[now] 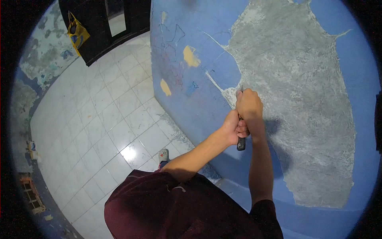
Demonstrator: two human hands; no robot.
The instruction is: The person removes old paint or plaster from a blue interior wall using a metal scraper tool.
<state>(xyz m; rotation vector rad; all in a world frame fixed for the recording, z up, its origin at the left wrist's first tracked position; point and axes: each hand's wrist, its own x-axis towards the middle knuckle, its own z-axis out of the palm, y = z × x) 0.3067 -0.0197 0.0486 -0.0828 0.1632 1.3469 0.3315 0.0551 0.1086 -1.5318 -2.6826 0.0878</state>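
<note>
Both my hands grip a black-handled tool (241, 144), one above the other, against the blue wall (215, 115). My right hand (250, 104) is closed round its upper part, and my left hand (234, 126) wraps the handle lower down. The handle's butt sticks out below my left hand. Most of the blade end is hidden by my right hand, so its exact kind cannot be made out. The tool's upper end is at the ragged left edge of a large bare grey patch (294, 91), where whitish chipped paint (229, 95) shows.
Pale tiled floor (115, 115) lies left of the wall, with whitish debris (171, 127) along its foot. A shoe (163, 155) stands on the tiles. A yellow bag (78, 35) hangs by a dark door (95, 24). The far-left wall (47, 44) is peeling.
</note>
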